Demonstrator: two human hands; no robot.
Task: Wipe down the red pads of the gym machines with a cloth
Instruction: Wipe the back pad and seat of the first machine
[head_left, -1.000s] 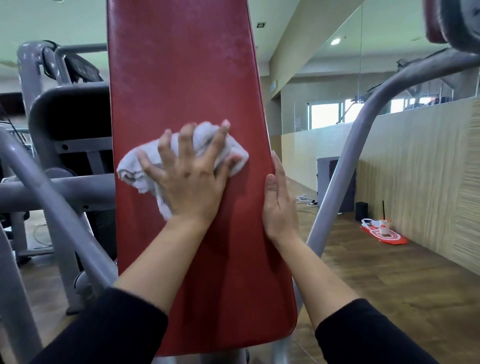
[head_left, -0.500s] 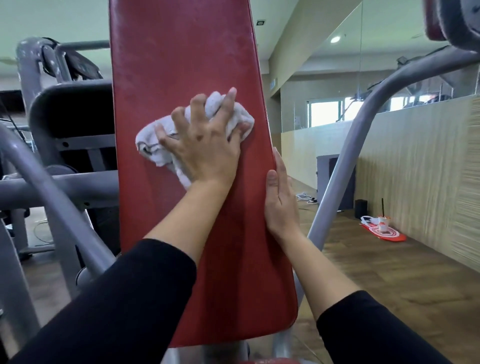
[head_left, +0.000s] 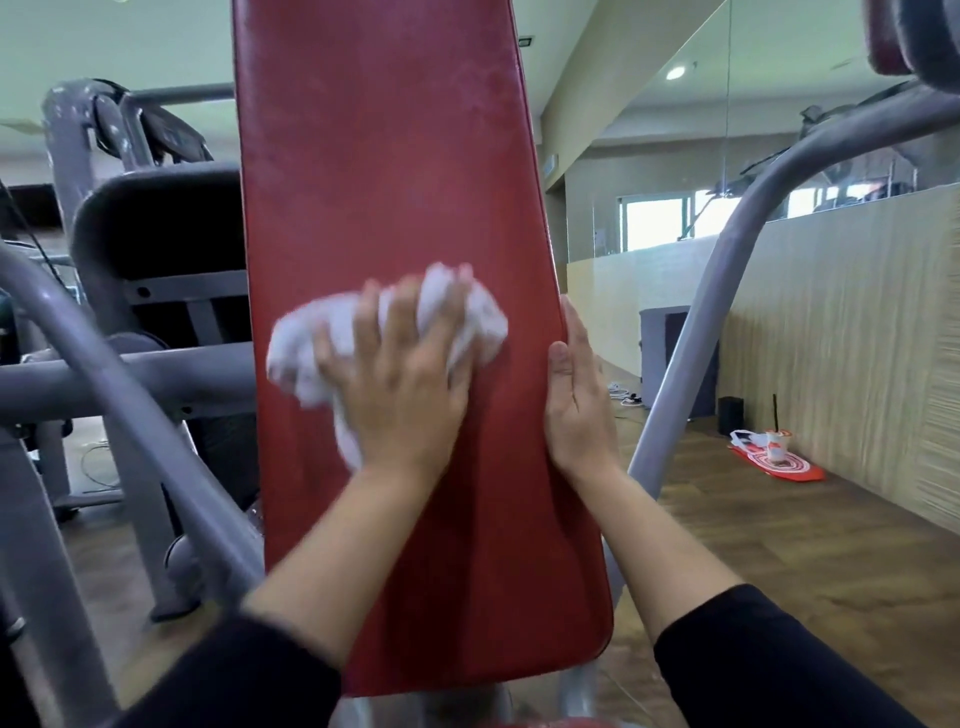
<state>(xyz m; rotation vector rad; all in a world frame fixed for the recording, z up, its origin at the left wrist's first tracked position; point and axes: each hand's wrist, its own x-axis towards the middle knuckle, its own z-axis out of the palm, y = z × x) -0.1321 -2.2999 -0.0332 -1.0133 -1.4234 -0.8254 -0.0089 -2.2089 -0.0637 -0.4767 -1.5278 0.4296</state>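
Gym: wooden floor (head_left: 779, 545) and grey frame (head_left: 691, 332) behind the upright red pad (head_left: 395, 182).
Cloth (head_left: 306, 353): white, bunched, on the pad's middle.
Left hand (head_left: 400, 395): fingers spread, pressing the cloth onto the pad.
Right hand (head_left: 576, 410): straight fingers steadying the pad's right edge.
Progress: probably mid-wipe; the pad's streaky top and other machines seem left.

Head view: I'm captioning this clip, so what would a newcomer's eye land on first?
The tall red pad fills the centre of the view from top to bottom. On its middle, the left hand presses a bunched white cloth, blurred by motion. The right hand lies flat along the pad's right edge.
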